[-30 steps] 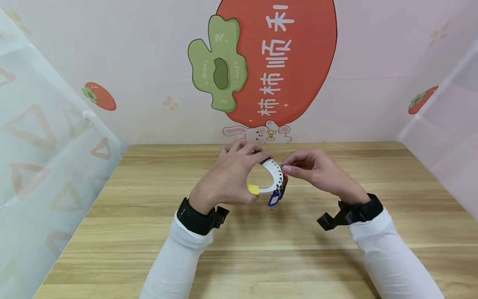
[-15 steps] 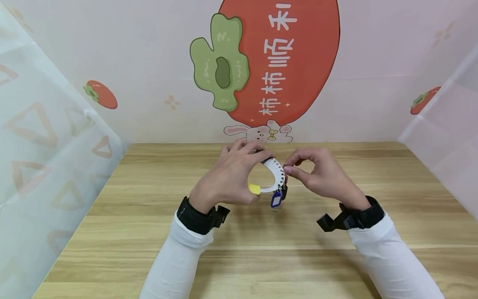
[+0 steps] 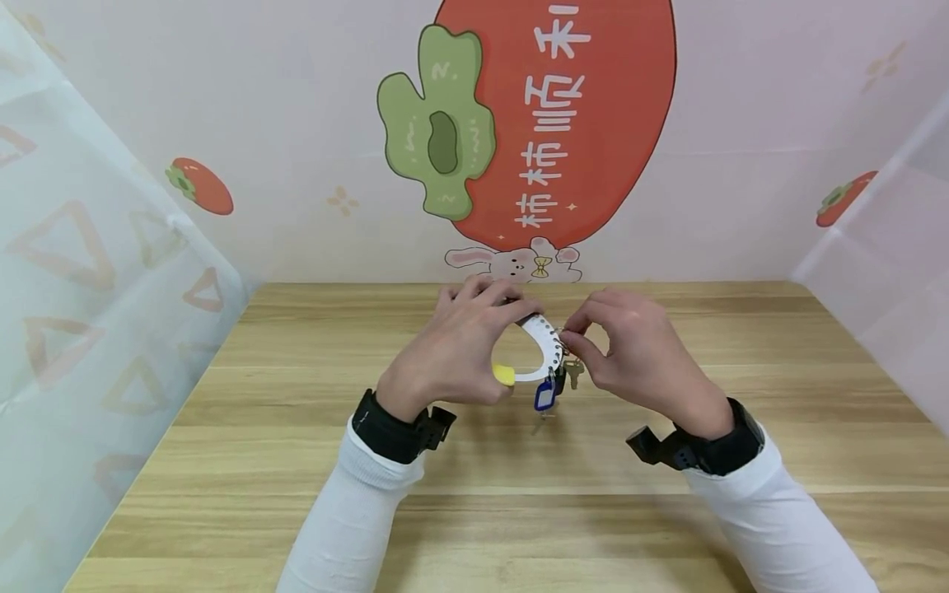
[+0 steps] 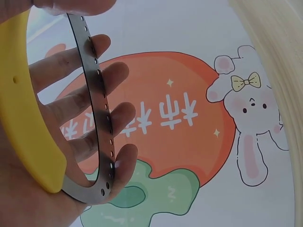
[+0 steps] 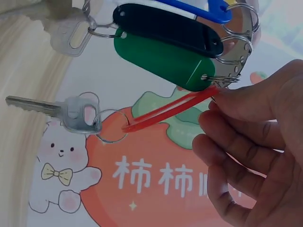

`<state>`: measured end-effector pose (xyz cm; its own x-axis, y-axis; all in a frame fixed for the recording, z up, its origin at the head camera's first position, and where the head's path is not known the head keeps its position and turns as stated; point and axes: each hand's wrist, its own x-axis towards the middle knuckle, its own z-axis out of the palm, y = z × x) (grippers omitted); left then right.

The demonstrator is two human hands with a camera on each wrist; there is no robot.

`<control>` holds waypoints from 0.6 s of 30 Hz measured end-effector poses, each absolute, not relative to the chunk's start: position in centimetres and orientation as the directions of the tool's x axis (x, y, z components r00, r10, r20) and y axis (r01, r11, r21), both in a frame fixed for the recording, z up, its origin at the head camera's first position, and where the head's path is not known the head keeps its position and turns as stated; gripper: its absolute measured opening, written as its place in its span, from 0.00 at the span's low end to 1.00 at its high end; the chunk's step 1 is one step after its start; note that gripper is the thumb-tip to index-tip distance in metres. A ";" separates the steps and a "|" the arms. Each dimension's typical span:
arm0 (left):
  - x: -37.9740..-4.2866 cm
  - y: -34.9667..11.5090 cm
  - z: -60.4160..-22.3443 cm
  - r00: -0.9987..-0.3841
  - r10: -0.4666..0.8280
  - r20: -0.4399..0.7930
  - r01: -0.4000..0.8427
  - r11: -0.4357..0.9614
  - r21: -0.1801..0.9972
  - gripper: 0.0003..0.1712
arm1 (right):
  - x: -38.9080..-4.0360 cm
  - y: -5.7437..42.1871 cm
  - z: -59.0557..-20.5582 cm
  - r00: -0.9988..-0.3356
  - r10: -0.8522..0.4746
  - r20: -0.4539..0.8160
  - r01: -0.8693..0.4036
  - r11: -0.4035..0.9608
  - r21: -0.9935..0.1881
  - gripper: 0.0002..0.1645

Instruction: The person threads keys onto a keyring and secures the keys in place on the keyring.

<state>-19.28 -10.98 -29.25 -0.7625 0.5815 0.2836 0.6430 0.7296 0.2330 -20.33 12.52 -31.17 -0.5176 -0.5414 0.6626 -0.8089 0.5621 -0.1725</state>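
Observation:
My left hand [image 3: 460, 350] grips a metal key holder [image 3: 551, 346], a looped band with a row of holes and a yellow grip [image 4: 35, 127]. Blue [image 3: 545, 394], black [image 5: 168, 29] and green [image 5: 163, 59] key tags hang by split rings from the band. With thumb and forefinger, my right hand [image 3: 638, 350] pinches one end of a red key tag [image 5: 170, 112], close beside the band's edge. A key [image 5: 71, 113] hangs from the red tag's other end. Whether a ring joins the red tag to the band is hidden by my fingertips.
Below both hands lies a wooden tabletop [image 3: 474, 527]. Behind it stands a printed backdrop [image 3: 296, 123], with patterned side sheets at left and right. A black strap with a camera sits on each wrist.
My right hand has turned slightly, its knuckles rolling over, and a key now shows hanging below it. The red tag has gone from the head view. My left hand stays nearly still.

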 end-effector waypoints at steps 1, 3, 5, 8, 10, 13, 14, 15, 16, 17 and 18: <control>-19.3 -11.0 -29.3 -0.763 0.582 0.282 0.643 0.730 0.232 0.45 | -20.3 12.5 -31.1 -0.516 -0.541 0.664 -0.805 0.571 -0.161 0.09; -19.3 -10.9 -29.3 -0.763 0.582 0.281 0.642 0.731 0.231 0.45 | -20.1 12.5 -31.1 -0.521 -0.539 0.661 -0.800 0.579 -0.159 0.09; -19.3 -11.0 -29.3 -0.763 0.582 0.281 0.642 0.730 0.233 0.45 | -20.1 12.5 -31.0 -0.531 -0.538 0.655 -0.796 0.582 -0.167 0.08; -19.4 -11.0 -29.4 -0.763 0.583 0.280 0.643 0.729 0.235 0.45 | -20.1 12.5 -30.9 -0.549 -0.534 0.643 -0.789 0.584 -0.190 0.08; -19.4 -11.0 -29.4 -0.764 0.582 0.278 0.642 0.729 0.237 0.45 | -20.1 12.6 -30.8 -0.556 -0.532 0.639 -0.787 0.584 -0.199 0.08; -19.3 -10.9 -29.3 -0.766 0.581 0.275 0.640 0.731 0.237 0.45 | -20.0 12.6 -30.8 -0.558 -0.532 0.637 -0.787 0.584 -0.201 0.09; -19.3 -10.9 -29.3 -0.767 0.581 0.273 0.639 0.733 0.236 0.45 | -20.0 12.6 -30.8 -0.556 -0.533 0.638 -0.787 0.585 -0.197 0.09; -19.3 -10.9 -29.3 -0.768 0.580 0.271 0.637 0.735 0.233 0.45 | -19.9 12.6 -30.8 -0.554 -0.535 0.638 -0.787 0.586 -0.192 0.09; -19.3 -10.9 -29.3 -0.769 0.580 0.269 0.636 0.736 0.230 0.45 | -19.9 12.5 -30.8 -0.550 -0.539 0.639 -0.788 0.589 -0.181 0.09; -19.3 -10.9 -29.3 -0.769 0.580 0.267 0.636 0.737 0.228 0.45 | -19.8 12.5 -30.8 -0.543 -0.543 0.640 -0.788 0.593 -0.166 0.09; -19.2 -10.9 -29.3 -0.770 0.581 0.265 0.635 0.738 0.227 0.45 | -19.8 12.5 -30.7 -0.535 -0.550 0.641 -0.789 0.596 -0.147 0.09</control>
